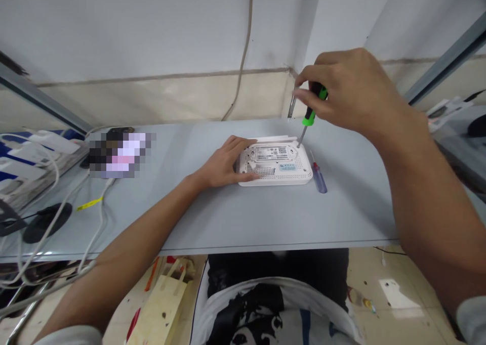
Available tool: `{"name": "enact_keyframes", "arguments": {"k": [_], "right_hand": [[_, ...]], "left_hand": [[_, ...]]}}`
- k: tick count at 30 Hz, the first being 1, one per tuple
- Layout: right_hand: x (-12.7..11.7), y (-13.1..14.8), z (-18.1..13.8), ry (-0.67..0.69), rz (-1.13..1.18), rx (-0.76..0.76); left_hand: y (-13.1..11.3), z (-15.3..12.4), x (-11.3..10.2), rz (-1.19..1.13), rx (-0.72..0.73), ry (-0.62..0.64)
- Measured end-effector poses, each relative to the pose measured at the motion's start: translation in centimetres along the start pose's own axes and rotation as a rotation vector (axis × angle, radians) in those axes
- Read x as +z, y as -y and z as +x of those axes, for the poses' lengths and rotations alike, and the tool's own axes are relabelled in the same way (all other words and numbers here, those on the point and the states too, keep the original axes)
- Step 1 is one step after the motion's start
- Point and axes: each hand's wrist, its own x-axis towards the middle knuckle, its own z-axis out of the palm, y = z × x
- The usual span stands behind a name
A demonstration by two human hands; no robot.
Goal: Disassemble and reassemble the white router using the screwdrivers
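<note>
A white router (304, 170) lies with its vented, labelled underside up on the grey table. My left hand (224, 163) holds its left end, thumb along the near edge and fingers at the far side. Above the router's far right corner, my right hand (337, 89) is closed around a green and black screwdriver (309, 116), tilted, its tip at a hole in that corner. A slim shiny metal piece (292, 106) also sticks down from the right fingertips; its kind is unclear. Just right of the router rests a small screwdriver (319, 178) with a clear purplish handle.
At the left stand white devices (56, 141) with cables, a black round base (47, 222), a yellow cable tag (89, 204) and a blurred-out item (121, 155). A wall cable (245, 46) hangs behind the table (243, 223). A paper bag (161, 304) is on the floor.
</note>
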Motion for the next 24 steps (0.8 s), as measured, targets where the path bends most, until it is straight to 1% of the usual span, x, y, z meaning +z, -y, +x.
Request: {"name": "enact_keyframes", "arguments": {"k": [2, 5, 6, 8, 11, 12, 14, 16, 18, 20, 22, 24], "right_hand": [[-0.4, -0.1, -0.2, -0.024, 0.065, -0.051], [-1.2, 0.0, -0.6, -0.099, 0.014, -0.098], [-1.4, 0.1, -0.7, -0.122, -0.02, -0.09], [-1.3, 0.4, -0.6, -0.158, -0.071, -0.024], [-0.4, 0.4, -0.2, -0.106, -0.072, 0.063], [-0.1, 0.3, -0.1, -0.081, -0.048, 0.061], [0.2, 0.0, 0.0, -0.063, 0.036, 0.01], [-0.1, -0.2, -0.1, -0.082, 0.102, -0.044], [-0.7, -0.1, -0.5, -0.108, 0.1, -0.066], [-1.2, 0.0, -0.8, -0.16, 0.049, -0.054], [-1.1, 0.2, -0.8, -0.225, -0.012, -0.013], [-0.5, 0.3, -0.6, -0.225, -0.055, 0.041]], "left_hand": [[0.1, 0.0, 0.0, 0.003, 0.004, 0.002], [0.2, 0.0, 0.0, 0.001, 0.002, 0.004], [0.2, -0.1, 0.0, 0.0, -0.001, 0.007], [0.1, -0.1, 0.0, -0.001, -0.007, 0.013], [-0.1, -0.1, -0.1, -0.001, -0.007, 0.013], [-0.1, -0.1, -0.1, -0.002, -0.007, 0.012], [-0.2, -0.2, -0.1, -0.003, -0.008, 0.014], [-0.3, -0.2, -0.1, -0.004, -0.009, 0.018], [-0.3, -0.2, -0.1, -0.005, -0.01, 0.02], [-0.3, -0.2, -0.1, -0.01, -0.013, 0.018], [-0.3, -0.2, -0.1, -0.014, -0.012, 0.018], [-0.3, -0.2, -0.2, -0.013, -0.007, 0.019]]}}
